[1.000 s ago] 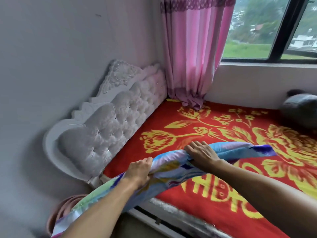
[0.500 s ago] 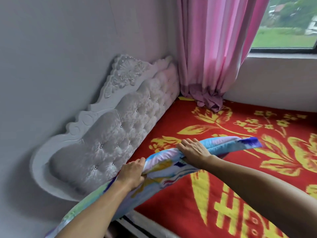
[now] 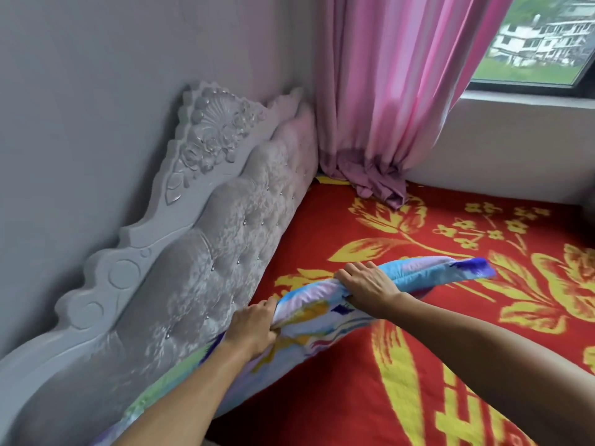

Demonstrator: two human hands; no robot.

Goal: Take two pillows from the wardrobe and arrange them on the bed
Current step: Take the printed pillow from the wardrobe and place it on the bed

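Note:
A flat pillow point(image 3: 322, 312) in a blue, lilac, white and yellow print hangs just above the bed point(image 3: 370, 397), long side running from lower left to upper right. My left hand point(image 3: 252, 328) is shut on its upper edge near the headboard. My right hand point(image 3: 367, 288) grips the same edge further right, fingers over the top. The pillow's far blue corner point(image 3: 467, 267) sticks out past my right hand. Its near end is hidden under my left forearm. Only one pillow is in view.
A grey tufted headboard point(image 3: 206, 262) with carved trim stands against the left wall. The bed has a red cover with yellow flowers. A pink curtain point(image 3: 386, 101) hangs in the corner, its hem bunched on the bed. A window point(image 3: 541, 43) is at upper right.
I have moved closer over the bed, carrying the pillow forward and left towards the headboard. Both hands keep the same grip on its edge. A grey object at the right has left the view.

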